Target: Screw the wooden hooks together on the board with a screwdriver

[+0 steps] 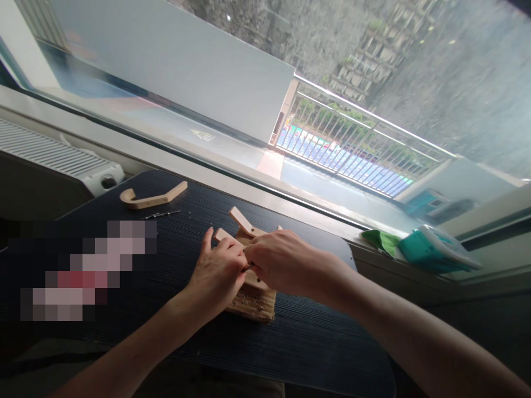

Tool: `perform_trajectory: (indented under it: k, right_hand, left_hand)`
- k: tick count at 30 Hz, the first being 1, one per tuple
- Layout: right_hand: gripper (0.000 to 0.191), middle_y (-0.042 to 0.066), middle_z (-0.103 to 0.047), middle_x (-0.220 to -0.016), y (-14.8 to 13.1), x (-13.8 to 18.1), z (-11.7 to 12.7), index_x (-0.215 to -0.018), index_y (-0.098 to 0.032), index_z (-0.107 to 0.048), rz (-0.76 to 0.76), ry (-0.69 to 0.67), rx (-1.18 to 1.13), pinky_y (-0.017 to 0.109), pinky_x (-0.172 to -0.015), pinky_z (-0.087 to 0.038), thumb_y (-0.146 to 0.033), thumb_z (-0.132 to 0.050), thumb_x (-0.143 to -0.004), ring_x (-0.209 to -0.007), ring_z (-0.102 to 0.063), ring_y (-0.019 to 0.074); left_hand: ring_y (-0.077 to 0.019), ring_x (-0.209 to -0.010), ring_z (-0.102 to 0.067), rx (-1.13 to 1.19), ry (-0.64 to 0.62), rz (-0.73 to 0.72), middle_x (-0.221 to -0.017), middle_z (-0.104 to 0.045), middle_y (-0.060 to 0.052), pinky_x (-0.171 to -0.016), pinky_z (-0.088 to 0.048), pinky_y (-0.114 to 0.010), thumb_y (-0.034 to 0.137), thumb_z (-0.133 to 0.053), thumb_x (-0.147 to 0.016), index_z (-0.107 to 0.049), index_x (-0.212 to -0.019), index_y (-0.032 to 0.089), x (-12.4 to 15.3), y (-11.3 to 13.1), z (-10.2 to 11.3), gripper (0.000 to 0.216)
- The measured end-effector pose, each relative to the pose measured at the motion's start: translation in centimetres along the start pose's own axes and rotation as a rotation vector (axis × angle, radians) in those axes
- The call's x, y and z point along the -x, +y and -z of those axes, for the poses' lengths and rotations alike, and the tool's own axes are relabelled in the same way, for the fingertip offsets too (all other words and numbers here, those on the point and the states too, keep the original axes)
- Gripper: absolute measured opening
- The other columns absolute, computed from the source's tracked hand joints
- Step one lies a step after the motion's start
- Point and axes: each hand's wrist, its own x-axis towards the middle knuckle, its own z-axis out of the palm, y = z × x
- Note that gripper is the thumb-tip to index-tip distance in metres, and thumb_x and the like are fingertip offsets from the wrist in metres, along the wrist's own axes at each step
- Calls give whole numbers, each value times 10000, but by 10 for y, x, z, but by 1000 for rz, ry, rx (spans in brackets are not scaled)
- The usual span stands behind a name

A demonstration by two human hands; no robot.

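Note:
Near the middle of the black table, both hands meet over a rough wooden block pitted with small holes. My left hand is bent around a pale wooden strip lying on the block, one finger raised. My right hand is closed in a pinch. A thin dark metal rod pokes out from its fingers; most of it is hidden. Another pale strip with a dark hole angles up behind the hands. Below the right fingers, wood with a dark hole shows.
A curved wooden hook lies at the table's back left, beside thin metal bits. A white radiator stands left of the table. On the window ledge are a green cloth and a teal box. Part of the left is pixelated.

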Motion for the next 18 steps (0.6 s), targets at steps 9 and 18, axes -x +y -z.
perform_trajectory:
  k: [9,18]
  right_hand:
    - [180,64,-692,-924,5,8,2,-946,-169,-681,-28,27,-29,274,-663,-405,-145,-511,-895,-812,-639,183]
    - [164,64,-695,-808,5,-3,4,-784,-143,-685,-40,-9,-6,271,-567,-329,-143,-538,-857,-762,-637,185]
  left_hand:
    - [-262,-1062,-573,-29,-7,-27,-925,-702,-33,-1095,-144,-681,91,-568,-757,-687,-748,225,-1,1,1,179]
    - [-264,-1044,-583,-56,4,-40,-887,-704,-29,-1089,-151,-686,89,-566,-751,-669,-693,211,-1,0,-1,170]
